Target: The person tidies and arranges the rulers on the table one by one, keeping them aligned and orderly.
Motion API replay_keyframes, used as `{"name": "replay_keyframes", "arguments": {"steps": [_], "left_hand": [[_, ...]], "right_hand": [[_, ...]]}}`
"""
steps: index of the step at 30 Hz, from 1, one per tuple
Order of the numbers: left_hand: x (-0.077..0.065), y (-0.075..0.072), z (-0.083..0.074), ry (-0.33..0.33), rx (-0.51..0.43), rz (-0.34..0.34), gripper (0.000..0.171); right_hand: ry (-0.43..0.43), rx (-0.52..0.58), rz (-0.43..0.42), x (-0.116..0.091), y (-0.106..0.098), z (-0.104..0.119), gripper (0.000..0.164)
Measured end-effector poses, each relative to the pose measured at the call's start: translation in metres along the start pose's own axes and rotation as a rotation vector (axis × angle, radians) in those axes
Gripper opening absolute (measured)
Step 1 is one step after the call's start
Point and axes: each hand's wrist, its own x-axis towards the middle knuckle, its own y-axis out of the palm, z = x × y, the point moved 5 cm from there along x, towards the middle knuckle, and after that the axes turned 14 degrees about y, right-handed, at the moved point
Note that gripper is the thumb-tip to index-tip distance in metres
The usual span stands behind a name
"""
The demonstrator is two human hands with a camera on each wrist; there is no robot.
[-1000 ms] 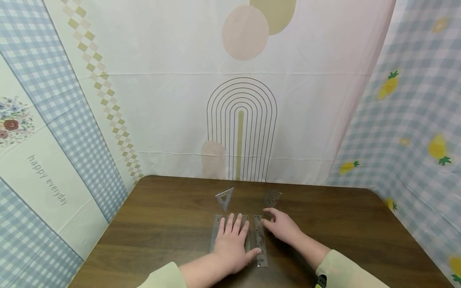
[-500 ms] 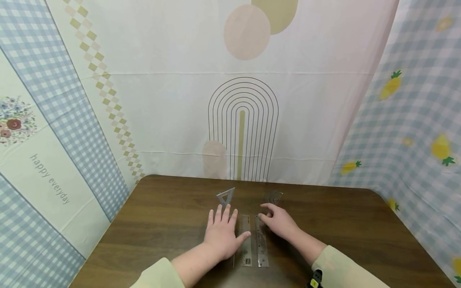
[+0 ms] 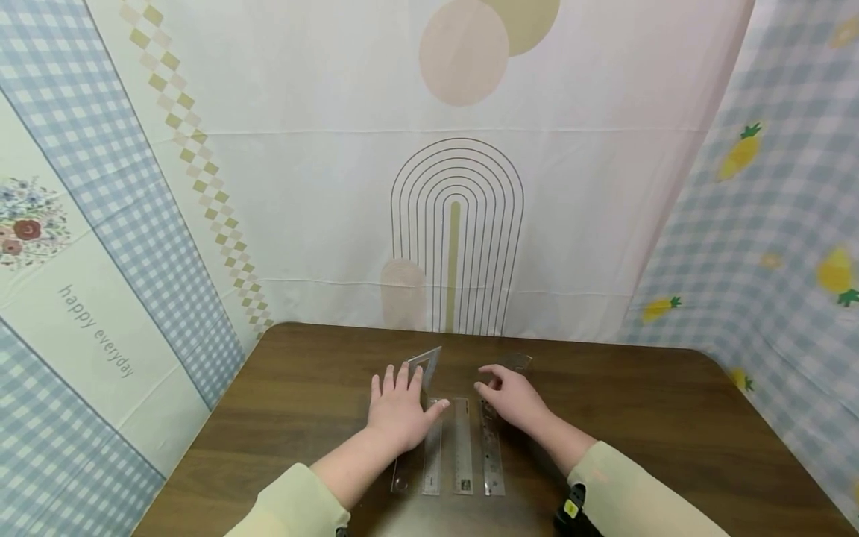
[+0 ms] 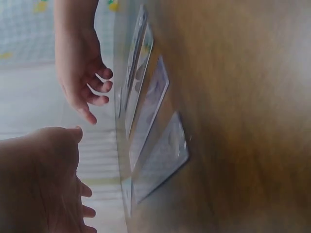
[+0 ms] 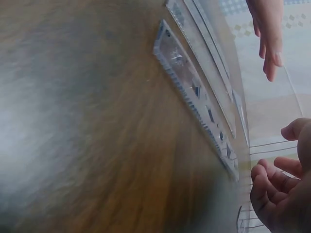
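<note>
Several clear plastic rulers lie side by side on the wooden table, their long edges running away from me. In the head view, the rightmost ruler and its neighbour, a ruler, show most fully. My left hand, fingers spread, hovers over the leftmost ruler and partly hides it. A clear set square lies just beyond its fingertips. My right hand hangs loosely curled and holds nothing, above the rightmost ruler's far end. Behind it, a clear protractor is partly hidden. Both wrist views show the hands raised off the tabletop.
The brown wooden table has rounded far corners. A patterned white cloth hangs behind its far edge, with checked cloth on the right. A black band with a yellow face sits at my right wrist.
My left hand has slid leftward off the middle rulers and lifted, uncovering them. My right hand has shifted slightly left and away from me, covering more of the protractor.
</note>
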Motion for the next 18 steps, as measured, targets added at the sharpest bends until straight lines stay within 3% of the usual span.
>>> {"name": "replay_keyframes", "arguments": {"steps": [12, 18], "left_hand": [[0.021, 0.004, 0.034, -0.119, -0.067, 0.055, 0.082], [0.030, 0.007, 0.041, -0.136, -0.128, 0.071, 0.081]], "right_hand": [[-0.025, -0.061, 0.003, 0.022, 0.012, 0.020, 0.040], [-0.041, -0.122, 0.046, 0.036, 0.020, 0.028, 0.041]]}}
